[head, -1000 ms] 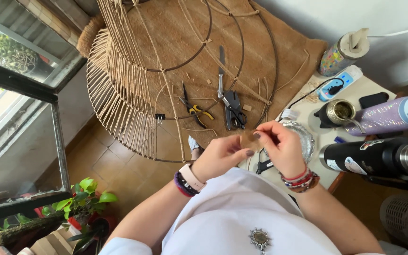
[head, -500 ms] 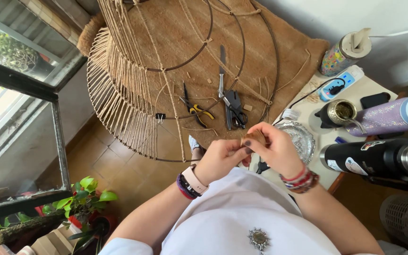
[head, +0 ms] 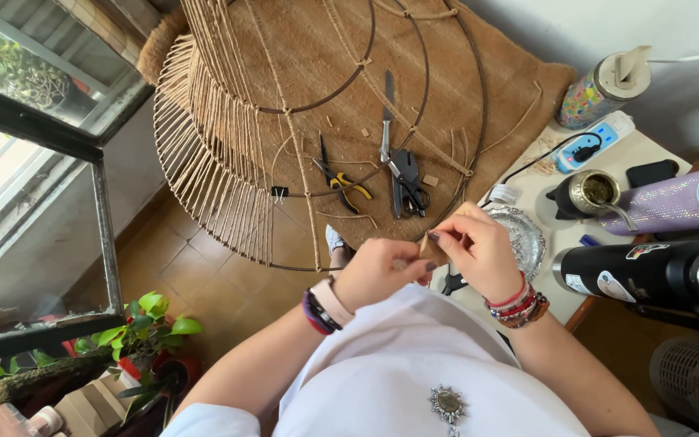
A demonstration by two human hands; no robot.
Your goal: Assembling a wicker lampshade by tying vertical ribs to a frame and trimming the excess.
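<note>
- Here, left hand (head: pixel 380 273) curled closed, fingertips pinched on a short piece of tan cord (head: pixel 422 241), just in front of the white shirt (head: pixel 414 364).
- Right hand (head: pixel 475 251) bent over the same spot, thumb and forefinger nipped together on the cord's upper end, touching the left hand's fingertips.
- Cord itself mostly hidden between the two hands; only a small pale tip showing, right at the near rim of the wire lampshade frame (head: pixel 301 121).
- Frame lying on its side, partly wrapped in jute cord, thin wound strands fanning out on its left half, woven burlap (head: pixel 446 73) beneath.
- On the burlap, well apart from the hands: yellow-handled pliers (head: pixel 341 178), black scissors (head: pixel 406 182) and a knife (head: pixel 386 121) just beside them.
- Small black binder clip (head: pixel 279 193) clamped on the frame's lower ring.
- To the right, on a pale table (head: pixel 649 154): glass ashtray (head: pixel 523 239) just beside the right hand, mate gourd with metal straw (head: pixel 592 194), black thermos (head: pixel 649 271), glittery lilac bottle (head: pixel 673 202), white power strip (head: pixel 592 142).
- Bracelets (head: pixel 519 303) on the right wrist, watch band (head: pixel 325 303) on the left.
- Potted green plant (head: pixel 143 332) on the tiled floor at lower left.
</note>
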